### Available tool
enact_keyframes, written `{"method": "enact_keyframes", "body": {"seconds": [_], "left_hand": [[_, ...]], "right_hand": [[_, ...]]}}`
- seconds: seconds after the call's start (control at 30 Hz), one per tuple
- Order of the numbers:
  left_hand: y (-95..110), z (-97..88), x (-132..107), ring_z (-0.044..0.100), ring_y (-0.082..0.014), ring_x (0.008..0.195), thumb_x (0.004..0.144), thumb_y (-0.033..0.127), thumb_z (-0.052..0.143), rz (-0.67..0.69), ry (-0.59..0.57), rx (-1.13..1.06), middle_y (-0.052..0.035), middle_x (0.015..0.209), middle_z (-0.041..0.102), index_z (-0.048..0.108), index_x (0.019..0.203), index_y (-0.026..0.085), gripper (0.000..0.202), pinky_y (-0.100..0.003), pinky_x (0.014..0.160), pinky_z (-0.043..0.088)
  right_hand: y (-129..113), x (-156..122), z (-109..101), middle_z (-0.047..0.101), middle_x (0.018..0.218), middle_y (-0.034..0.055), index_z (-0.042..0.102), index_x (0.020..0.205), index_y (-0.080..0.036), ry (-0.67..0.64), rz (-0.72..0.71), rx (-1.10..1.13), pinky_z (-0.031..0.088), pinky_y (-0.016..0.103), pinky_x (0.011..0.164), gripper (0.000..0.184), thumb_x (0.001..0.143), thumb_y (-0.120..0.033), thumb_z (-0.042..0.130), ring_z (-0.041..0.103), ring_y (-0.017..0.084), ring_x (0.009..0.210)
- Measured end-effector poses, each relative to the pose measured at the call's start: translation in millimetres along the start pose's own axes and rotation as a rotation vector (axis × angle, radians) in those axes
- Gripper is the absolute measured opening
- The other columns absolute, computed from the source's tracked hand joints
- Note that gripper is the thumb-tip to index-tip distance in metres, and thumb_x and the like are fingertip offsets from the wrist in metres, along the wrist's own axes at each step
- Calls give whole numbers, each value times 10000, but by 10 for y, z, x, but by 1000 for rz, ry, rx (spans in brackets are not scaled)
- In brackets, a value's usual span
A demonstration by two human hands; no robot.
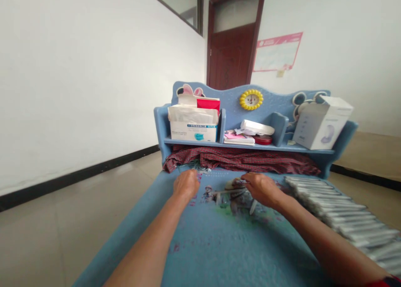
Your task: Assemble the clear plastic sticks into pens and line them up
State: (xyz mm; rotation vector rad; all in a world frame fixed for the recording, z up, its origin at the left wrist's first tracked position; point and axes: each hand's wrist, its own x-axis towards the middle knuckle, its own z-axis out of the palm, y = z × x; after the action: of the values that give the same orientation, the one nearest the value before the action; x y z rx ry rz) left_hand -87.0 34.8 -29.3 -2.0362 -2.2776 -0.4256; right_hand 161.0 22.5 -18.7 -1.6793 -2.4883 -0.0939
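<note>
My left hand (pixel 187 183) is closed in a fist above the far left part of the blue desk (pixel 206 253). Whatever is inside it, if anything, is hidden. Right behind it, thin greenish cords (pixel 189 166) lie at the edge of a folded plaid cloth (pixel 250 159). My right hand (pixel 260 188) is over the printed picture on the desk, fingers bent and pressed together. A small white strip (pixel 253 206) shows just below that hand; whether the fingers hold it I cannot tell. Both hands are slightly blurred.
At the right, silvery-grey, long thin pieces (pixel 341 214) lie in a row. The desk's shelf (pixel 200 144) holds a face-mask box (pixel 193 126), booklets (pixel 239 139), a red round tin (pixel 263 140) and a white carton (pixel 322 124). A yellow-rimmed clock (pixel 251 99) is on the backboard.
</note>
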Motion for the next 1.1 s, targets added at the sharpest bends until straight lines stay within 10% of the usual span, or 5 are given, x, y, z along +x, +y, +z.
{"method": "enact_keyframes", "body": {"seconds": [0.47,1.1], "left_hand": [[540,-24,-297,579,-154,737,790,205,428,563,-101,-81,-48,772,622,607,730,176,191,-238,678,396],[832,110,-494,606,-183,805,721,103,438,570,-143,-59,-56,856,639,613,855,194,238,-266,723,422]], "right_hand": [[276,-142,85,651,615,59,630,851,-159,-227,285,193,429,228,591,286,756,-398,504,638,172,646],[383,-224,64,467,299,-39,490,615,-175,-420,210,733,304,191,247,135,693,-261,558,394,107,223]]}}
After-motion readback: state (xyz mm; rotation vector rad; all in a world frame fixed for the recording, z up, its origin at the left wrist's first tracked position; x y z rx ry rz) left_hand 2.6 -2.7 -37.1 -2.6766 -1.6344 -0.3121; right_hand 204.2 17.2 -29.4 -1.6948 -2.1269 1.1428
